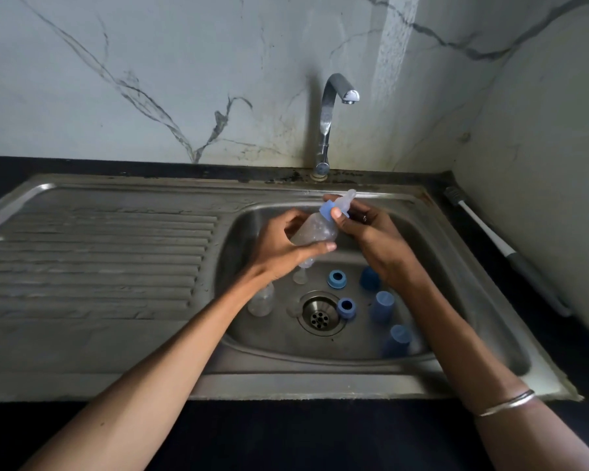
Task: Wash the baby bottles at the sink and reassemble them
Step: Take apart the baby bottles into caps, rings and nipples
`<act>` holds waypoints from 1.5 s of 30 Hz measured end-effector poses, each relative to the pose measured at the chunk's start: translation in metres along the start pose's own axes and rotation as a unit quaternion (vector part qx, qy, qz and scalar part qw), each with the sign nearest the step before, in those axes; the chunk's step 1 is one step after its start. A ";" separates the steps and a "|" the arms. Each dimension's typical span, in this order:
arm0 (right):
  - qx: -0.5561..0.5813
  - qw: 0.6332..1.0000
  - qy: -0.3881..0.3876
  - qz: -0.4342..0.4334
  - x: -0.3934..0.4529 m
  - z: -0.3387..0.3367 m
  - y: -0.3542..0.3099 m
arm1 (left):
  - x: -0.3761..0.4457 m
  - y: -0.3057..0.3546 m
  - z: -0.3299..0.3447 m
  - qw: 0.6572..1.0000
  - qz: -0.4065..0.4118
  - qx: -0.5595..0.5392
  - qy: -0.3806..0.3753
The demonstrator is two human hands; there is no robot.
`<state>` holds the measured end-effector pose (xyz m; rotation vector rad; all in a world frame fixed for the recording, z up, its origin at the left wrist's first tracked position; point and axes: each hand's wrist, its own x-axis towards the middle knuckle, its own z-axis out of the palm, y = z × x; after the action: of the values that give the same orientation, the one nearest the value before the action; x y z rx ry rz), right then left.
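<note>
While our left hand (279,246) wraps around the clear body of a bottle (315,232), our right hand (371,236) pinches its blue collar (327,209) just above, with the teat (347,200) sticking out past our right thumb toward the tap (334,107). We hold the bottle tilted over the sink (456,266). Below our hands, in the basin, lie loose parts: a second clear bottle (262,302) under our left wrist, two blue rings (336,279) near the drain (320,317), and three blue caps (382,305) under our right forearm. A brush (483,229) lies on the counter to the right of our right hand.
</note>
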<state>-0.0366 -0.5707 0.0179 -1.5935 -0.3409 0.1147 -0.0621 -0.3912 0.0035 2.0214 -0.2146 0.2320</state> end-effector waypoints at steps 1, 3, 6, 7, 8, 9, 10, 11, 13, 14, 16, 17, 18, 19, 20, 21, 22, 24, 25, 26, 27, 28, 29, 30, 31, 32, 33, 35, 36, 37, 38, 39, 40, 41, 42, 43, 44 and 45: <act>-0.014 1.000 0.009 -0.002 -0.001 0.004 -0.001 | 0.002 -0.004 0.003 1.000 0.002 0.012 -0.001; -0.044 0.998 0.030 -0.013 -0.004 0.009 -0.001 | 0.002 -0.008 0.010 1.000 0.011 0.025 0.009; -0.038 0.997 0.066 -0.025 -0.003 0.006 0.002 | -0.001 -0.014 0.024 0.998 0.028 0.016 0.063; -0.020 0.998 0.060 -0.019 -0.001 0.003 0.003 | -0.001 -0.015 0.026 0.997 0.030 0.020 0.070; 0.009 0.999 0.040 -0.006 0.000 0.000 0.004 | -0.001 -0.016 0.026 0.997 0.030 0.023 0.074; 0.047 0.999 0.010 0.011 0.002 -0.004 0.005 | 0.000 -0.018 0.026 0.996 0.027 0.024 0.076; 0.086 0.996 -0.016 0.031 0.003 -0.007 0.007 | 0.001 -0.019 0.025 0.996 0.024 0.028 0.080; 0.117 0.991 -0.033 0.047 0.004 -0.009 0.006 | 0.002 -0.020 0.024 0.995 0.022 0.034 0.086; 0.129 0.989 -0.029 0.064 0.003 -0.008 0.007 | 0.003 -0.023 0.023 0.995 0.023 0.041 0.092; 0.102 0.993 -0.012 0.063 0.002 -0.005 0.006 | 0.003 -0.024 0.024 0.995 0.024 0.041 0.089; 0.009 0.999 0.030 0.043 0.000 0.005 0.004 | 0.002 -0.023 0.026 0.996 0.034 0.036 0.080; -0.033 0.998 0.050 0.029 -0.001 0.011 0.003 | 0.001 -0.022 0.027 0.996 0.041 0.033 0.075; -0.059 0.996 0.068 0.015 -0.001 0.014 0.004 | 0.000 -0.022 0.028 0.996 0.048 0.033 0.071; -0.071 0.994 0.083 0.003 -0.002 0.016 0.005 | 0.000 -0.021 0.028 0.996 0.051 0.035 0.068; -0.072 0.993 0.091 -0.002 -0.001 0.016 0.006 | 0.000 -0.022 0.028 0.996 0.052 0.037 0.067; -0.062 0.994 0.086 -0.001 -0.001 0.013 0.007 | 0.001 -0.023 0.027 0.996 0.050 0.039 0.067; -0.047 0.997 0.067 0.009 0.001 0.008 0.009 | 0.002 -0.025 0.026 0.996 0.047 0.041 0.068; -0.008 0.999 0.001 0.035 0.003 -0.002 0.010 | 0.004 -0.028 0.024 0.995 0.042 0.045 0.073; 0.007 0.999 -0.025 0.047 0.004 -0.005 0.011 | 0.005 -0.029 0.023 0.995 0.040 0.047 0.078; 0.017 0.998 -0.038 0.057 0.005 -0.006 0.012 | 0.006 -0.030 0.022 0.995 0.040 0.046 0.082; 0.021 0.997 -0.034 0.061 0.006 -0.005 0.012 | 0.006 -0.030 0.022 0.995 0.041 0.044 0.082; 0.018 0.998 -0.015 0.062 0.005 -0.002 0.012 | 0.005 -0.029 0.023 0.995 0.045 0.040 0.080; 0.007 0.998 0.013 0.053 0.004 0.003 0.011 | 0.005 -0.028 0.024 0.995 0.048 0.036 0.076; -0.010 0.998 0.043 0.038 0.003 0.007 0.009 | 0.004 -0.027 0.025 0.995 0.052 0.032 0.073; -0.031 0.997 0.067 0.019 0.002 0.011 0.008 | 0.004 -0.026 0.026 0.996 0.053 0.030 0.070; -0.051 0.995 0.083 0.003 0.002 0.013 0.008 | 0.003 -0.025 0.027 0.996 0.055 0.029 0.067; -0.063 0.994 0.094 -0.006 0.001 0.013 0.008 | 0.002 -0.025 0.027 0.996 0.054 0.028 0.065; -0.059 0.994 0.093 -0.006 0.001 0.010 0.008 | 0.002 -0.025 0.027 0.996 0.050 0.025 0.063; -0.046 0.996 0.077 -0.003 0.001 0.007 0.007 | 0.002 -0.025 0.026 0.997 0.046 0.022 0.063; -0.036 0.998 0.053 -0.002 0.001 0.004 0.007 | 0.003 -0.026 0.026 0.997 0.042 0.022 0.065; -0.031 0.999 0.028 -0.005 0.000 0.002 0.006 | 0.003 -0.026 0.025 0.997 0.039 0.023 0.068; -0.030 0.999 0.009 -0.007 -0.001 0.001 0.005 | 0.004 -0.026 0.024 0.997 0.037 0.025 0.070; -0.032 0.999 -0.001 -0.009 -0.001 0.001 0.005 | 0.004 -0.026 0.024 0.996 0.037 0.025 0.073; -0.036 0.999 0.000 -0.011 -0.001 0.002 0.004 | 0.005 -0.027 0.024 0.996 0.035 0.023 0.073; -0.042 0.999 0.008 -0.012 -0.001 0.004 0.004 | 0.004 -0.026 0.024 0.996 0.036 0.022 0.073; -0.051 0.998 0.018 -0.015 -0.001 0.007 0.004 | 0.004 -0.026 0.024 0.997 0.038 0.023 0.069; -0.063 0.997 0.029 -0.021 -0.001 0.009 0.004 | 0.004 -0.026 0.025 0.997 0.042 0.024 0.063; -0.079 0.996 0.037 -0.028 -0.001 0.010 0.006 | 0.004 -0.026 0.026 0.997 0.043 0.026 0.056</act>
<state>-0.0389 -0.5617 0.0115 -1.7380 -0.3428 -0.0146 -0.0496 -0.4026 -0.0294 2.0449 -0.2283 0.4073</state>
